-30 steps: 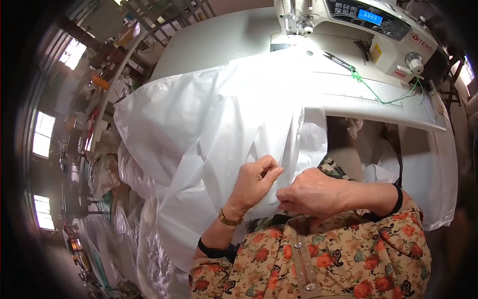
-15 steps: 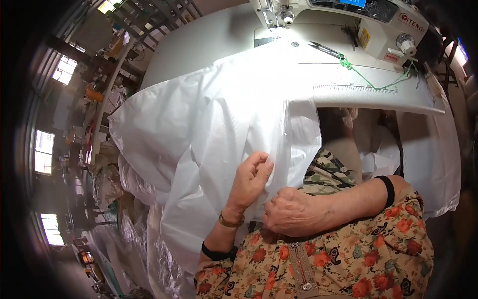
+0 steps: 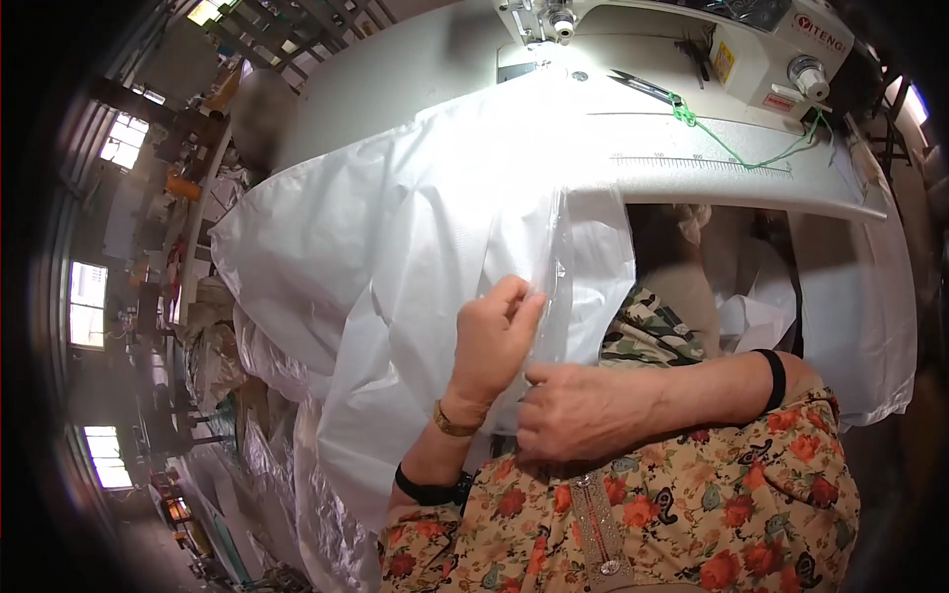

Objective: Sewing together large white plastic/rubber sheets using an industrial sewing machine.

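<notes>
A wide sheet of thin white fabric (image 3: 395, 247) hangs from the sewing machine (image 3: 682, 40) bed down over my lap. With thumb and fingers pinched, my left hand (image 3: 499, 336) grips the fabric near its folded, slightly see-through edge (image 3: 554, 287). Just below and to the right, my right hand (image 3: 573, 410) is curled closed on the same edge, close to my body. The fabric's far end lies under the bright light by the needle area (image 3: 547, 67).
Thread snips (image 3: 643, 87) with a green cord (image 3: 732, 143) lie on the machine bed beside a printed ruler scale (image 3: 702, 160). A small dark tool (image 3: 695, 59) rests behind them. More white fabric (image 3: 855, 316) hangs at the right. Crumpled plastic sheeting (image 3: 326, 494) is at the lower left.
My left hand has moved slightly up along the fabric edge. My right hand stays near my body, its thumb side a little higher. The view has shifted slightly.
</notes>
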Tool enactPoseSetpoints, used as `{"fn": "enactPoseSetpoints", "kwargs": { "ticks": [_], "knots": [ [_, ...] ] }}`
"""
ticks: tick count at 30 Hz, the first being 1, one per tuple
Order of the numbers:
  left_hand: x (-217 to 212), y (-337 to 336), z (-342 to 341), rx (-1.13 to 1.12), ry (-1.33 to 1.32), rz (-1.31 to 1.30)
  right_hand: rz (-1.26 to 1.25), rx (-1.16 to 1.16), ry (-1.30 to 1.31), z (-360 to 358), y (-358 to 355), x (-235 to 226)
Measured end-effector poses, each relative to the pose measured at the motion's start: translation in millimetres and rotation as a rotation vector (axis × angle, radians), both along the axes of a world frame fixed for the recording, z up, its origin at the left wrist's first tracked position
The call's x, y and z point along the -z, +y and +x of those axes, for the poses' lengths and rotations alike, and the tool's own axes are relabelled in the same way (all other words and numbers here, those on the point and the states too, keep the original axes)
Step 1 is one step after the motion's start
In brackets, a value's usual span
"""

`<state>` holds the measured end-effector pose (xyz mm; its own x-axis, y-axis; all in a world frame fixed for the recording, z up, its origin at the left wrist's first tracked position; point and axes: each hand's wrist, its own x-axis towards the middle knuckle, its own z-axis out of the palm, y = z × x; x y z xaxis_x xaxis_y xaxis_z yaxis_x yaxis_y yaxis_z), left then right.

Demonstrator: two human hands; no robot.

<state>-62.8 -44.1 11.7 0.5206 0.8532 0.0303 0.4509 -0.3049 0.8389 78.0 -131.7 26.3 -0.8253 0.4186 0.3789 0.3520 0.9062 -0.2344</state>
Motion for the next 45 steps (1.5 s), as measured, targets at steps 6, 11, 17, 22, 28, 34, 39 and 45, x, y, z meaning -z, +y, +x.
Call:
{"fn": "enactPoseSetpoints", "kwargs": {
  "ticks": [6, 11, 17, 22, 28, 34, 39, 45],
  "knots": [
    [-9, 0, -7, -0.070, -0.422, -0.410, -0.137, 0.778, 0.937, 21, 36, 30],
    [-28, 0, -2, -0.106, -0.445, -0.395, -0.459, 0.758, 0.434, -13, 61, 61],
    [-31, 2, -2, -0.128, -0.440, -0.398, -0.510, 0.236, 0.041, 7, 61, 66],
    [-11, -5, 7, -0.041, -0.343, -0.376, 0.035, 1.119, 0.600, 72, 26, 80],
    [12, -13, 23, 0.051, -0.231, -0.238, -0.961, 1.342, 1.047, 76, 10, 138],
    [7, -16, 23, 0.090, -0.126, -0.037, -0.750, 0.832, 0.869, 56, -13, 81],
    [7, -15, 20, 0.113, -0.199, -0.123, -0.377, 0.691, 0.495, 42, -13, 32],
    [12, -16, 16, 0.075, -0.326, -0.318, -0.255, 0.550, 0.483, 29, -5, 31]
  ]
}}
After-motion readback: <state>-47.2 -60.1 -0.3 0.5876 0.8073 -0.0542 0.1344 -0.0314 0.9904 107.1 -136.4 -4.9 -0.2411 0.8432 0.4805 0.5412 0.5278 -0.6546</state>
